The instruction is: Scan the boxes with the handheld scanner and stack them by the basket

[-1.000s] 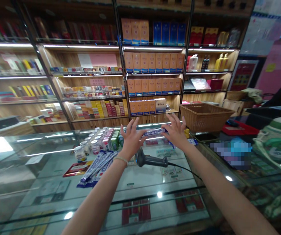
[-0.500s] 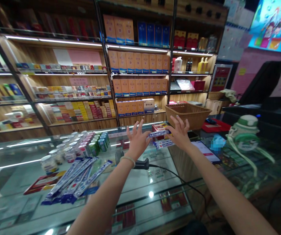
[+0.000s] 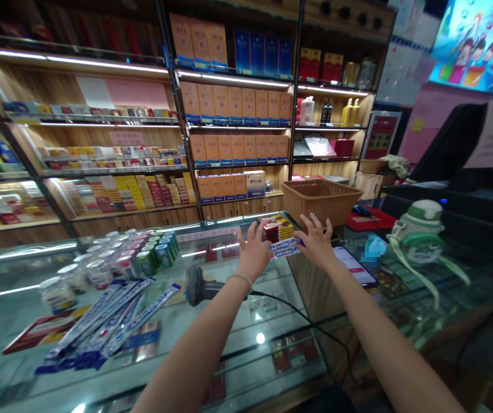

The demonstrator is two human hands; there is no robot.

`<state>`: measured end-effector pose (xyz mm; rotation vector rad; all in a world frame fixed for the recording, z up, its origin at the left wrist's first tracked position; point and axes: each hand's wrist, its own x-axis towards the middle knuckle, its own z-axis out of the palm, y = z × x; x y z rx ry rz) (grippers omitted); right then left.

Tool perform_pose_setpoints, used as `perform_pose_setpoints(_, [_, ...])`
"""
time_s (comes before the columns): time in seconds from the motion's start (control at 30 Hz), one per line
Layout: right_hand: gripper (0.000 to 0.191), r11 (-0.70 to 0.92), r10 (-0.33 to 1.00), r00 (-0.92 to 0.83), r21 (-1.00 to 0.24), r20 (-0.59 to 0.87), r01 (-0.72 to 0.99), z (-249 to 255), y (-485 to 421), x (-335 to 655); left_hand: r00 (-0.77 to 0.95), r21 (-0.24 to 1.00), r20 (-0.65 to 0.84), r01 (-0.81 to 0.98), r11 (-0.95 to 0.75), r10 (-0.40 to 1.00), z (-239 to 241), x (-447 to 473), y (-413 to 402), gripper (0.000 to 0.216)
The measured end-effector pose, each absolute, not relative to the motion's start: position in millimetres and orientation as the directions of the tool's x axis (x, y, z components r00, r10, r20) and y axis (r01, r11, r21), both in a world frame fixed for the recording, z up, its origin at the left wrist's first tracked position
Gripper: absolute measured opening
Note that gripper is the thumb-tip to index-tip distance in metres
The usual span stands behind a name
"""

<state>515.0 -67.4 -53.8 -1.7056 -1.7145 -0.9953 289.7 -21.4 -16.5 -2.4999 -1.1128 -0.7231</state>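
My left hand, with a band on its wrist, has its thumb and fingertips on the left end of a small group of blue-and-white stick packets. At the right end, my right hand pinches the same packets, its other fingers raised. They sit low at the glass counter; whether they touch it is unclear. Just behind them is a stack of red-and-yellow packs. A dark handheld scanner lies near my left forearm, which hides part of it. More long blue-and-white packets lie in a loose pile on the left.
Rows of small jars and tins stand at the counter's left. A wicker basket sits behind my right hand. A phone and a green-white strapped bottle are on the right. The scanner's cable crosses below my hands.
The packet held between my hands has come down beside the others, and they now line up. The red-and-yellow stack behind shows more fully. The view has shifted slightly.
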Motion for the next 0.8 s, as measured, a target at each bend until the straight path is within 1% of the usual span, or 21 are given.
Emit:
perform_pose_setpoints(0.17, [0.019, -0.068, 0.669, -0.063, 0.146, 0.741, 0.987, -63, -70, 522, 0.611, -0.122, 0.494, 0.753, -0.647, 0.618, -26, 305, -23, 0.021])
perform_pose_setpoints(0.33, [0.020, -0.077, 0.714, -0.049, 0.148, 0.698, 0.986, -69, -72, 524, 0.639, -0.158, 0.447, 0.745, -0.648, 0.626, -27, 309, -25, 0.024])
perform_pose_setpoints(0.63, [0.019, -0.067, 0.764, -0.027, 0.121, 0.644, 0.990, -71, -72, 522, 0.656, -0.169, 0.412, 0.737, -0.654, 0.632, -29, 308, -24, 0.023])
perform_pose_setpoints(0.8, [0.020, -0.070, 0.767, -0.007, 0.095, 0.641, 0.993, -72, -71, 521, 0.662, -0.169, 0.408, 0.731, -0.661, 0.628, -32, 305, -21, 0.030])
